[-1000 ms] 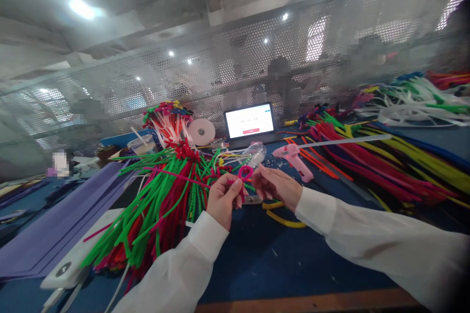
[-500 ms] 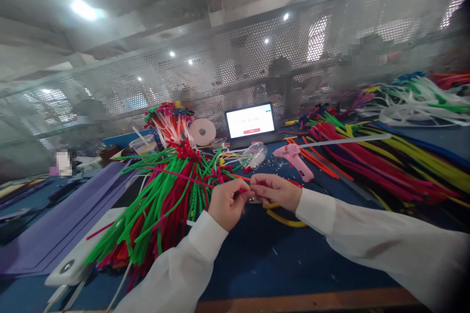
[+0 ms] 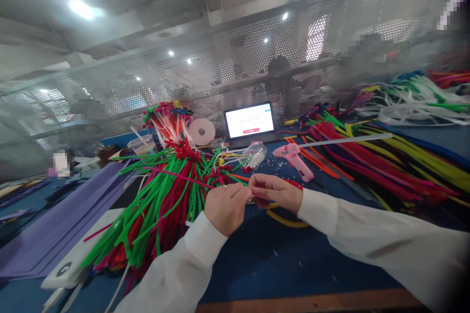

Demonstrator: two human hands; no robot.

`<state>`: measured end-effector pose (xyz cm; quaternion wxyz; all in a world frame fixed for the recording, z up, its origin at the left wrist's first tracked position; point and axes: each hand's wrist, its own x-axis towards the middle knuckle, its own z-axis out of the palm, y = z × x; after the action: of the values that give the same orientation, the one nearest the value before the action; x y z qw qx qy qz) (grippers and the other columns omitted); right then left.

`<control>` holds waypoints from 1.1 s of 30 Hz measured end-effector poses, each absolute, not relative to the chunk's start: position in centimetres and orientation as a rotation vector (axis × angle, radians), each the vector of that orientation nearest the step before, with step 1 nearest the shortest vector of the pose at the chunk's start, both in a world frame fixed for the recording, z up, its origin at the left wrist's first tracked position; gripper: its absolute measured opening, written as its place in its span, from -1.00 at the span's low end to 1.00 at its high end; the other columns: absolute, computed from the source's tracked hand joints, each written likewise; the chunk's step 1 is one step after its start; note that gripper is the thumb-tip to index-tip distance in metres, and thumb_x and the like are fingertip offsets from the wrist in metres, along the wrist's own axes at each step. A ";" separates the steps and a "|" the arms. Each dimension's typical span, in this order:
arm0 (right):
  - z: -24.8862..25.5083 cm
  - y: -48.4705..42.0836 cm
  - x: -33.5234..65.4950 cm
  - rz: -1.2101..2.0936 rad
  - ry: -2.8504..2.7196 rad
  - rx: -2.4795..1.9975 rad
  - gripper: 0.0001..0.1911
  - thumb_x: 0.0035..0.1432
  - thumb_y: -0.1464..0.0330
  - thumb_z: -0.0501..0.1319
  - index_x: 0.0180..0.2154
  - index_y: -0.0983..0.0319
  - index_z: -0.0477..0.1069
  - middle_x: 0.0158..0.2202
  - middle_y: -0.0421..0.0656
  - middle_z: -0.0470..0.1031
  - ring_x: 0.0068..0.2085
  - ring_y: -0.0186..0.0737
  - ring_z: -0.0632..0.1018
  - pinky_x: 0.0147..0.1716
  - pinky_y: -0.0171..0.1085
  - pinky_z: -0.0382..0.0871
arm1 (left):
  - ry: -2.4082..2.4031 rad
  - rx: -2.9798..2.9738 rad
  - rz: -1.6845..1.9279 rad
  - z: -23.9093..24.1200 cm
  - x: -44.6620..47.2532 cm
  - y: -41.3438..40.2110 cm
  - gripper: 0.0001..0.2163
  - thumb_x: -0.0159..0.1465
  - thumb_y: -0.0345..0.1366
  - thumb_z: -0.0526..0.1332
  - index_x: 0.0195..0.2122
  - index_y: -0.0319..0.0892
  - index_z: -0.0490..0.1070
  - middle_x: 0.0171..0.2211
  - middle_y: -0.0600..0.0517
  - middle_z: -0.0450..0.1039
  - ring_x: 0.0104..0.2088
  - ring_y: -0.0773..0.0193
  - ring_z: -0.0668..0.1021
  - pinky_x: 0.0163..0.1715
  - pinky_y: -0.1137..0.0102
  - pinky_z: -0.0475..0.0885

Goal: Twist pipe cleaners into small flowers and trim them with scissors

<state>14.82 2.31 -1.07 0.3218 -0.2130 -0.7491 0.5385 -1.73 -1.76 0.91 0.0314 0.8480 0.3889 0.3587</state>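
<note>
Pinching from both sides, the left hand [image 3: 224, 208] and right hand [image 3: 276, 191] meet fingertip to fingertip above the desk [image 3: 257, 259], with the near end of a pink stem [image 3: 183, 176] between them. The left fingers [image 3: 238, 195] are curled shut on it, thumb against forefinger. The right fingers [image 3: 257, 183] are closed narrow on the same end, and only a scrap of pink shows in the gap. The shape of that end is hidden inside the pinch, so I cannot tell how much of it is bent. From the fingers the stem runs away to the left, thin and straight, across the pile [image 3: 157, 205] of green and red stems. The work looks to be at an early stage: only the end in the fingers is in hand, and nearly the whole length is not yet shaped.

Both wrists sit low over the desk, palms turned toward each other, in white sleeves. The right forearm reaches in long from the right, and the left one comes up steeply from below. Just below the right fingers a yellow strip [image 3: 284, 220] lies on the desk. Beyond the fingers stands a pink glue gun [image 3: 295, 159], and farther beyond are a lit tablet [image 3: 250, 120] and a tape roll [image 3: 201, 131]. Well to the right of the fingers spreads a bundle [image 3: 385, 161] of red and yellow stems
</note>
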 end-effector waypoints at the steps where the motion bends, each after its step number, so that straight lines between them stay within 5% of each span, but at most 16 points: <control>1: -1.1 2.3 14.7 1.492 -1.930 -0.530 -0.67 0.06 0.10 0.00 -0.44 0.26 0.12 -0.62 -0.27 0.23 -0.61 -0.43 0.27 -0.62 -0.42 0.13 | 1.204 2.632 1.108 1.0 -1.7 -1.9 -0.84 0.12 -0.34 0.04 -0.51 -0.16 0.39 -0.52 -0.03 0.39 -0.46 0.30 0.40 -0.45 0.45 0.21; 4: -0.8 1.8 14.8 1.307 -1.941 -0.477 -0.75 0.09 0.18 0.01 -0.42 0.25 0.12 -0.60 -0.27 0.21 -0.58 -0.43 0.28 -0.59 -0.41 0.16 | 1.162 2.289 1.157 1.1 -1.3 -2.0 -0.86 0.12 -0.28 0.07 -0.52 -0.17 0.34 -0.58 0.01 0.35 -0.55 0.35 0.39 -0.52 0.47 0.22; 8: 0.0 1.1 15.8 0.407 -2.172 -0.403 -0.80 0.12 0.30 -0.01 -0.49 0.23 0.25 -0.51 -0.15 0.32 -0.43 -0.30 0.31 -0.39 -0.27 0.20 | 0.877 1.480 1.010 0.5 -0.3 -1.6 -0.79 0.06 -0.18 0.12 -0.58 -0.18 0.17 -0.73 0.12 0.25 -0.78 0.48 0.21 -0.77 0.55 0.09; 11: 0.3 1.1 16.4 0.141 -2.269 -0.312 -0.77 0.14 0.34 -0.04 -0.48 0.20 0.31 -0.48 -0.11 0.37 -0.40 -0.26 0.33 -0.29 -0.21 0.18 | 0.776 1.380 0.942 0.2 -0.2 -1.5 -0.78 0.06 -0.18 0.13 -0.58 -0.19 0.14 -0.73 0.12 0.26 -0.80 0.50 0.20 -0.79 0.57 0.07; 13: 0.2 1.3 16.3 0.277 -2.241 -0.411 -0.80 0.11 0.27 0.00 -0.41 0.22 0.31 -0.46 -0.10 0.37 -0.39 -0.26 0.34 -0.32 -0.22 0.20 | 0.880 1.613 1.035 0.4 -0.5 -1.6 -0.81 0.09 -0.21 0.11 -0.56 -0.19 0.19 -0.70 0.10 0.28 -0.75 0.46 0.26 -0.73 0.55 0.14; 17: -0.3 1.8 15.4 1.143 -2.052 -0.592 -0.60 0.14 0.13 -0.16 -0.43 0.28 0.23 -0.59 -0.17 0.33 -0.55 -0.34 0.36 -0.54 -0.33 0.23 | 1.193 2.357 1.192 1.0 -1.6 -1.9 -0.89 0.11 -0.31 0.10 -0.51 -0.18 0.36 -0.57 0.02 0.37 -0.50 0.33 0.41 -0.47 0.47 0.23; 20: -0.7 1.8 14.9 1.433 -1.921 -0.542 -0.70 0.09 0.15 -0.02 -0.45 0.27 0.15 -0.66 -0.26 0.26 -0.63 -0.42 0.32 -0.61 -0.40 0.19 | 1.170 2.533 1.165 1.1 -1.8 -2.0 -0.90 0.09 -0.34 0.11 -0.51 -0.16 0.39 -0.50 -0.01 0.41 -0.43 0.30 0.42 -0.40 0.45 0.23; 23: -0.4 1.5 15.0 1.164 -1.975 -0.459 -0.79 0.10 0.24 0.01 -0.43 0.26 0.16 -0.62 -0.27 0.24 -0.58 -0.43 0.31 -0.56 -0.40 0.21 | 1.095 2.129 1.186 0.8 -1.3 -1.8 -0.89 0.08 -0.28 0.14 -0.53 -0.19 0.34 -0.60 0.05 0.36 -0.57 0.38 0.37 -0.52 0.49 0.23; 28: 0.2 1.8 15.9 0.233 -2.137 -0.295 -0.80 0.12 0.38 -0.02 -0.49 0.26 0.27 -0.57 -0.19 0.29 -0.49 -0.36 0.29 -0.40 -0.30 0.20 | 0.791 1.262 1.026 0.1 -0.2 -1.4 -0.76 0.06 -0.17 0.15 -0.58 -0.21 0.16 -0.74 0.15 0.23 -0.76 0.51 0.21 -0.75 0.58 0.09; 30: 0.2 2.0 16.0 0.230 -2.132 -0.329 -0.85 0.09 0.37 0.03 -0.47 0.26 0.29 -0.55 -0.18 0.32 -0.48 -0.36 0.30 -0.41 -0.31 0.21 | 0.781 1.235 1.037 -0.1 -0.1 -1.3 -0.77 0.06 -0.20 0.16 -0.58 -0.22 0.16 -0.73 0.14 0.26 -0.75 0.51 0.24 -0.74 0.59 0.09; 33: -0.1 2.2 15.8 0.710 -1.933 -0.509 -0.84 0.06 0.28 0.08 -0.40 0.26 0.27 -0.51 -0.19 0.33 -0.47 -0.36 0.36 -0.46 -0.35 0.24 | 0.831 1.306 1.140 -0.1 -0.3 -1.2 -0.79 0.09 -0.23 0.15 -0.56 -0.23 0.19 -0.70 0.13 0.29 -0.73 0.51 0.28 -0.72 0.59 0.12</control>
<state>15.82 2.16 -0.09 0.4885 -0.2092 -0.7952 0.2921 -0.30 -1.16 -0.08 0.5725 0.5572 0.3543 0.4861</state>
